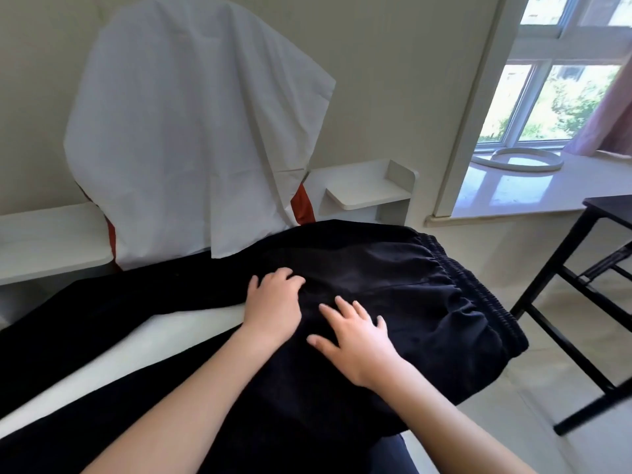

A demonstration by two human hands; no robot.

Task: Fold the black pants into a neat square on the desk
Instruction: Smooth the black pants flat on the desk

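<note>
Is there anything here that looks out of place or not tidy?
Yes. The black pants are not square yet: the waistband is bunched and hangs past the right edge of the desk, and the two legs splay apart to the left. Both hands, left hand and right hand, lie flat on the cloth.

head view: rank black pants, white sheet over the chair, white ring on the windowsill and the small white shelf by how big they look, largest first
1. black pants
2. white sheet, clearly smaller in the frame
3. and 4. small white shelf and white ring: they look alike, and the ring lies farther away, so I will not rank them.
</note>
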